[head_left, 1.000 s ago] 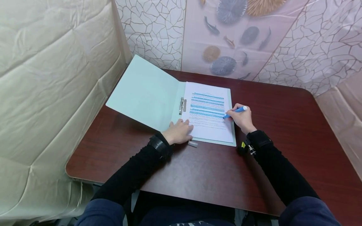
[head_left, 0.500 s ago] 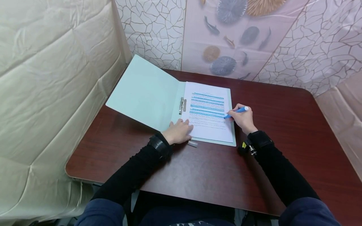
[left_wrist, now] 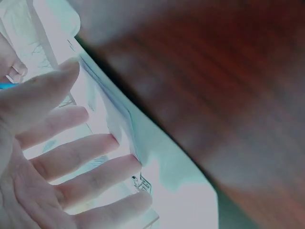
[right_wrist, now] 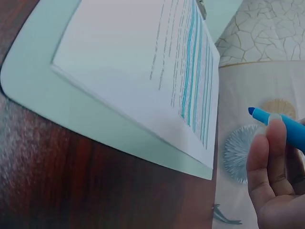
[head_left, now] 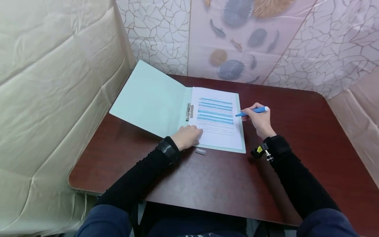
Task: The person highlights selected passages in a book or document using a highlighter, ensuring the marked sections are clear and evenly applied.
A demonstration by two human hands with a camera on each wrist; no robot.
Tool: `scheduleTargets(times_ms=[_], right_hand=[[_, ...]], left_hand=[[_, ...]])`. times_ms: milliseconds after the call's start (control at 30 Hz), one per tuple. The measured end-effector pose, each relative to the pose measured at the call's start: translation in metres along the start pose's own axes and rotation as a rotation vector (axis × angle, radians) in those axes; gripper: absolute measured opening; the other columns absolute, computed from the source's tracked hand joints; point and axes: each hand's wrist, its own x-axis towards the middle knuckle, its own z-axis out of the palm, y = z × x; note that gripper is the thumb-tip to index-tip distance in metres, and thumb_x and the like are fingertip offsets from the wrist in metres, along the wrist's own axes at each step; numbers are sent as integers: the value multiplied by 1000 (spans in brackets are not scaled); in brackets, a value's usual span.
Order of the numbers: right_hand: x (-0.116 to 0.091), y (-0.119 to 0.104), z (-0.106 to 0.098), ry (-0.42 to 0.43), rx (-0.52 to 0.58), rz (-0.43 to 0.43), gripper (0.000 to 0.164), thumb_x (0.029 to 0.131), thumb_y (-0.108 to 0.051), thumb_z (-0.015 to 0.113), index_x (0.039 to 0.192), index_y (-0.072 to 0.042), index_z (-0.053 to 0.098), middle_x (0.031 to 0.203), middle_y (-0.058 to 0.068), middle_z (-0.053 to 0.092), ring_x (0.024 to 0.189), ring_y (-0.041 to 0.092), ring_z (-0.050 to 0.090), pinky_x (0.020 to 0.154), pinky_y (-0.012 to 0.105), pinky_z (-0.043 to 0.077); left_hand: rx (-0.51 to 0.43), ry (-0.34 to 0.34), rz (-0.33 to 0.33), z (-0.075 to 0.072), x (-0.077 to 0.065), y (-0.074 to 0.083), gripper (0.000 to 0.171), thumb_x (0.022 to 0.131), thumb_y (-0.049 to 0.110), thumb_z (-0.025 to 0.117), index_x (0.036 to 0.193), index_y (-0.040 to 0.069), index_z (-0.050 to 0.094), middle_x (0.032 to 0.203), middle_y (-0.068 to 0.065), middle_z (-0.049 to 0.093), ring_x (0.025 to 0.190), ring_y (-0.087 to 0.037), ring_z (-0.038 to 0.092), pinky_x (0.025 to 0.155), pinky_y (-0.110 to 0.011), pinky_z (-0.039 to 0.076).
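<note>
A mint-green clip folder (head_left: 154, 95) lies spread out on the table, with a stack of printed paper (head_left: 219, 138) on its right side. Several lines of the print carry blue highlighting. My right hand (head_left: 260, 120) pinches a blue highlighter (head_left: 257, 110) at the sheet's right edge. In the right wrist view the uncapped dark tip of the highlighter (right_wrist: 271, 120) shows clear of the page. My left hand (head_left: 188, 136) is at the lower left of the paper; in the left wrist view its fingers (left_wrist: 90, 183) are spread and nearly straight.
The folder's metal clip (head_left: 188, 112) sits along the spine. A small grey translucent piece (head_left: 200, 151) lies just below the folder's bottom edge. The brown table (head_left: 213, 184) meets patterned cloth (head_left: 157, 36) at the back and a pale quilted drape (head_left: 59, 98) on the left.
My right hand has lifted the highlighter off the page, moving right and slightly up. The left hand stays by the paper's lower left, its fingers shifted slightly. The head view has shifted a little.
</note>
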Motion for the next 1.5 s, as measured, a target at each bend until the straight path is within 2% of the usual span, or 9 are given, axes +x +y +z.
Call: scheduleTargets(times_ms=[233, 367, 467, 700, 867, 1033, 1200, 1333, 1500], right_hand=[[-4, 2, -1, 7, -49, 25, 31, 80, -27, 66, 80, 1, 55, 80, 2, 70, 72, 32, 64, 67, 32, 52], [-4, 3, -3, 5, -9, 4, 31, 80, -25, 67, 80, 3, 54, 81, 4, 70, 71, 33, 64, 65, 31, 52], [-4, 3, -5, -2, 18, -2, 31, 80, -24, 68, 79, 4, 53, 83, 6, 71, 70, 31, 64, 65, 32, 53], [-3, 1, -9, -14, 70, -12, 33, 79, -23, 69, 80, 5, 52, 86, 12, 70, 67, 30, 64, 65, 32, 53], [-4, 1, -10, -29, 98, -13, 32, 78, -23, 69, 79, 4, 52, 88, 14, 69, 64, 24, 65, 64, 29, 53], [-5, 1, -12, -35, 117, -21, 31, 79, -23, 69, 80, 4, 52, 87, 13, 69, 63, 20, 65, 64, 27, 53], [-5, 2, -15, -30, 114, -25, 33, 78, -24, 69, 82, 5, 53, 87, 13, 69, 63, 21, 65, 64, 28, 53], [-8, 3, -17, -31, 99, -25, 34, 79, -24, 68, 82, 6, 52, 87, 11, 70, 65, 26, 64, 66, 28, 52], [-9, 2, -20, -27, 114, -21, 36, 80, -24, 67, 84, 8, 51, 85, 10, 70, 66, 28, 64, 67, 28, 52]], left_hand=[[29, 2, 45, 2, 1, -3, 34, 74, 34, 72, 98, 12, 62, 90, -4, 60, 82, -18, 55, 66, -33, 47], [38, 22, 62, 2, 2, -4, 33, 72, 32, 74, 93, 10, 62, 86, -4, 61, 79, -17, 55, 64, -32, 47], [41, 11, 61, 1, 6, -6, 35, 70, 35, 75, 92, 11, 63, 82, -3, 61, 77, -17, 54, 63, -31, 46], [92, 12, 43, -4, 8, -5, 41, 72, 41, 71, 104, 16, 65, 93, -3, 58, 87, -20, 52, 71, -36, 46], [104, 12, 87, -4, 11, -4, 45, 72, 35, 74, 111, 16, 61, 98, -4, 55, 87, -18, 51, 73, -32, 46], [64, -28, 117, -5, 13, -2, 43, 75, 27, 73, 114, 16, 60, 100, -2, 57, 86, -15, 51, 76, -28, 44], [38, -63, 125, -6, 14, -2, 37, 78, 25, 70, 113, 14, 61, 96, -2, 62, 83, -14, 53, 74, -27, 44], [-9, -29, 149, -7, 11, -4, 15, 84, 20, 63, 97, 14, 66, 87, 0, 64, 74, -13, 55, 68, -26, 44], [-40, 40, 170, -9, 7, -5, 16, 87, 14, 56, 96, 14, 70, 90, 0, 67, 75, -12, 59, 69, -25, 47]])
